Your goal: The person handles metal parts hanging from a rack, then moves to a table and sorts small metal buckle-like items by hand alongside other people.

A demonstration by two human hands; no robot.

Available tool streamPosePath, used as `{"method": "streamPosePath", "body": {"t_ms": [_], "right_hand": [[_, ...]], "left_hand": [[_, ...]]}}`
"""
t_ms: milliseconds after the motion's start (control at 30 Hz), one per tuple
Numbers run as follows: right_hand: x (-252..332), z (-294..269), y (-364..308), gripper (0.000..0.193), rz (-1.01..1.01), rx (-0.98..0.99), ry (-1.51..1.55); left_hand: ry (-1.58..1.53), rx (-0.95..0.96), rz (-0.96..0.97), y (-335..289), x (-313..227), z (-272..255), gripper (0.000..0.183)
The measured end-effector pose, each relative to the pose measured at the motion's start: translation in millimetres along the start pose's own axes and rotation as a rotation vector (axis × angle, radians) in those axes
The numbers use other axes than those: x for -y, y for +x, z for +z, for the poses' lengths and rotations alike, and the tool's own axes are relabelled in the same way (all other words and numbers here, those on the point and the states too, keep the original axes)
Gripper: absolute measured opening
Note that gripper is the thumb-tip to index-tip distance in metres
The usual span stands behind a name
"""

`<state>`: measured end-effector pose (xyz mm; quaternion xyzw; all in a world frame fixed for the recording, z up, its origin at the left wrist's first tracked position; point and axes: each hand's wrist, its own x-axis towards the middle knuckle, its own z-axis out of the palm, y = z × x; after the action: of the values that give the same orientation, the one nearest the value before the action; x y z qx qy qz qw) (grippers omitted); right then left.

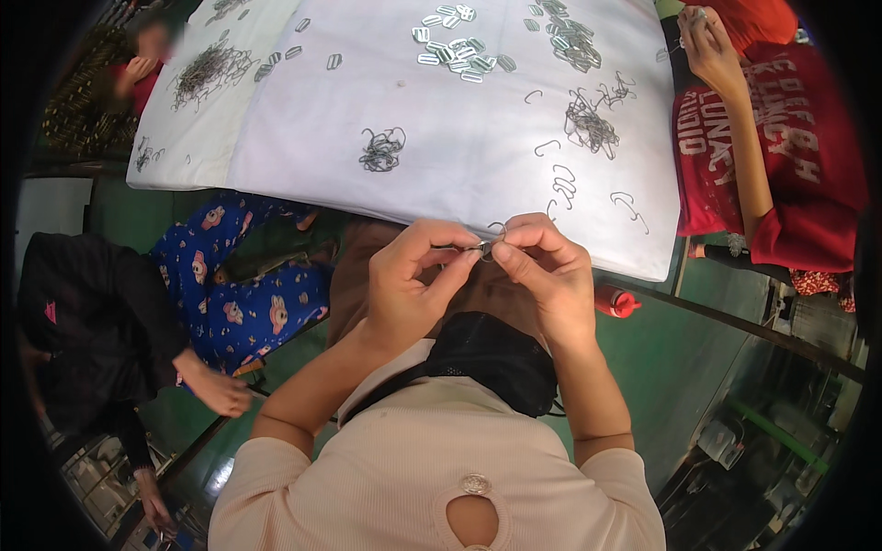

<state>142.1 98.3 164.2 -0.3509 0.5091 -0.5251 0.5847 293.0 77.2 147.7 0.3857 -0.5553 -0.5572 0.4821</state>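
Note:
Just past the table's near edge, my left hand [412,277] and my right hand [557,275] meet fingertip to fingertip. A small silvery metal buckle [484,246] shows between them, pinched by the left thumb and fingers. A thin wire hook [497,226] curves up beside the right fingertips, which are closed on it. Fingers cover most of both pieces, so I cannot tell whether they are linked. Straight ahead of my hands, a small tangle of wire hooks [382,150] lies on the white-covered table [312,138].
Silvery buckles [455,57] and another buckle pile [574,46] lie farther back. More hooks [590,127] are heaped at right and a large hook heap [213,73] at left. Co-workers sit on both sides; one person's hand [706,46] is raised. A red bottle [616,301] stands below the table's edge.

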Motion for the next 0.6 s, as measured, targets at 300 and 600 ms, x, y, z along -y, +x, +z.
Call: {"method": "streamPosePath", "body": {"t_ms": [300, 600], "right_hand": [[-10, 2, -3, 0.009, -0.323, -0.072, -0.232], [-16, -2, -4, 0.010, -0.316, -0.082, -0.239]], "left_hand": [[0.413, -0.010, 0.236, 43, 25, -21, 0.012], [1.203, -0.242, 0.099, 231, 116, -48, 0.025]]}}
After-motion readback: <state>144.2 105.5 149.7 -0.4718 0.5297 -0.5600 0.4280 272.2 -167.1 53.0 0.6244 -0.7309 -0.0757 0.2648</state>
